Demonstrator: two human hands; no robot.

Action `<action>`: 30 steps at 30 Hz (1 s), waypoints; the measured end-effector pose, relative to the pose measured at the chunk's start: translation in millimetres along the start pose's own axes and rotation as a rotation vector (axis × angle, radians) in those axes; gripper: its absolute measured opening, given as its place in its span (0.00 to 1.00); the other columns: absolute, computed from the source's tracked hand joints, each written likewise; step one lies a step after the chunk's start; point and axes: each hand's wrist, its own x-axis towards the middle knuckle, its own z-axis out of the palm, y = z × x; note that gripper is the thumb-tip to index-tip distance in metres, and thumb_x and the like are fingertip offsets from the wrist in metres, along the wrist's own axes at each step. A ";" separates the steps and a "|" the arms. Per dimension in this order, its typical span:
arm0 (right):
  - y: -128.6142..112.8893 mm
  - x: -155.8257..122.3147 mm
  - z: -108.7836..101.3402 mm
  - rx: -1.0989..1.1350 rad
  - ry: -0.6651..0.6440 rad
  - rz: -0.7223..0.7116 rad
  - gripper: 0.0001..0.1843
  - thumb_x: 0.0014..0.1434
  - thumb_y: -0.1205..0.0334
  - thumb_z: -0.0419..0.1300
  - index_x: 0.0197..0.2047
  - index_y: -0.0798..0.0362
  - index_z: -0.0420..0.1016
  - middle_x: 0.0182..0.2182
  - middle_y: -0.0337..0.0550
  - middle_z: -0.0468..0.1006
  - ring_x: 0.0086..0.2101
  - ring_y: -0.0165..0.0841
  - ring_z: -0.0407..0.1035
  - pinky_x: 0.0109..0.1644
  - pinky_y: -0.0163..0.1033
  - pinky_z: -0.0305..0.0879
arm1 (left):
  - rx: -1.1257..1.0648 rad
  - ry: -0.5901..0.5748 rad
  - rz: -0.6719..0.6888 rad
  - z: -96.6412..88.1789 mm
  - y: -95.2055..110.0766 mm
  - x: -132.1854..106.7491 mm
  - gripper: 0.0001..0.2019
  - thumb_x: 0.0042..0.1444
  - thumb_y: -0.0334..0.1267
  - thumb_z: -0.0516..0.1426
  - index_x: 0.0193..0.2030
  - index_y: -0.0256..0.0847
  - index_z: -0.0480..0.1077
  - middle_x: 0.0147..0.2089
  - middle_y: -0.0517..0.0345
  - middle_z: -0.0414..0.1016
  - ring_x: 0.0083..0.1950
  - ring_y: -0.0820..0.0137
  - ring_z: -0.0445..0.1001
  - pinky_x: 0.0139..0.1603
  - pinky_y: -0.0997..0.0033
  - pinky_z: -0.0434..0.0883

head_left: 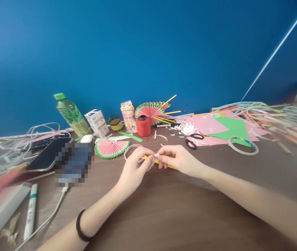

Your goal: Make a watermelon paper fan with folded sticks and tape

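In the middle of the head view, a small white strip point(156, 155), paper or tape, sits between my two hands. My left hand point(134, 169) pinches one end of it between thumb and forefinger. The fingertips of my right hand point(179, 159) are closed on the other side. A yellow strip point(173, 167) lies below my fingers, partly hidden by them. Just behind my left hand is a white tape roll point(127, 153), partly covered. A pleated watermelon-patterned paper fan point(111, 147) lies to the left of it.
Behind the hands stand a red thread spool point(143, 126), a second fan point(150, 111) and small boxes. Scissors point(194, 139), pink paper point(207, 124), green paper point(230, 129) and another tape roll point(243, 145) lie right. Leftward are a bottle point(72, 115), a phone point(76, 162) and a marker point(30, 212).
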 end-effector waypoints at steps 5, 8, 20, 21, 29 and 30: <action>8.6 8.7 -16.3 -0.079 0.139 -0.028 0.11 0.56 0.57 0.53 0.30 0.55 0.69 0.25 0.42 0.74 0.26 0.29 0.67 0.34 0.35 0.64 | 0.058 0.022 -0.055 -2.6 -6.1 1.5 0.09 0.59 0.39 0.47 0.38 0.42 0.66 0.40 0.56 0.70 0.44 0.68 0.68 0.42 0.68 0.68; 28.9 18.4 -46.4 -0.190 0.407 0.020 0.12 0.55 0.54 0.53 0.27 0.55 0.66 0.23 0.42 0.74 0.25 0.30 0.67 0.33 0.36 0.63 | 0.336 0.032 -0.014 -3.9 -20.0 2.6 0.08 0.56 0.33 0.48 0.42 0.41 0.63 0.43 0.54 0.70 0.47 0.65 0.67 0.46 0.62 0.66; 88.4 18.4 -117.4 -0.527 0.869 0.293 0.24 0.46 0.72 0.47 0.46 0.54 0.72 0.46 0.51 0.71 0.43 0.44 0.64 0.45 0.49 0.61 | 0.906 -0.193 0.283 6.5 -34.2 -6.3 0.07 0.57 0.32 0.49 0.39 0.39 0.66 0.38 0.52 0.70 0.39 0.63 0.66 0.38 0.62 0.64; 86.8 19.1 -114.0 -0.610 0.879 0.278 0.25 0.45 0.73 0.48 0.47 0.54 0.71 0.48 0.52 0.70 0.47 0.48 0.61 0.49 0.52 0.57 | 0.880 -0.228 0.291 9.0 -33.0 -8.4 0.07 0.57 0.31 0.49 0.39 0.39 0.66 0.38 0.52 0.69 0.39 0.63 0.66 0.38 0.63 0.64; 62.9 26.7 -66.5 -0.748 0.409 -0.193 0.21 0.51 0.75 0.44 0.43 0.54 0.72 0.43 0.48 0.73 0.47 0.39 0.63 0.54 0.49 0.57 | 0.670 -0.261 0.208 12.1 -33.8 -12.6 0.07 0.55 0.32 0.50 0.40 0.42 0.66 0.42 0.54 0.67 0.44 0.65 0.64 0.45 0.62 0.64; 60.0 26.5 -57.9 -0.719 0.328 -0.235 0.21 0.52 0.74 0.45 0.44 0.54 0.72 0.44 0.47 0.73 0.48 0.38 0.63 0.54 0.48 0.56 | 0.645 -0.267 0.216 11.4 -34.1 -12.0 0.07 0.55 0.32 0.50 0.40 0.42 0.66 0.42 0.54 0.66 0.44 0.65 0.64 0.47 0.62 0.64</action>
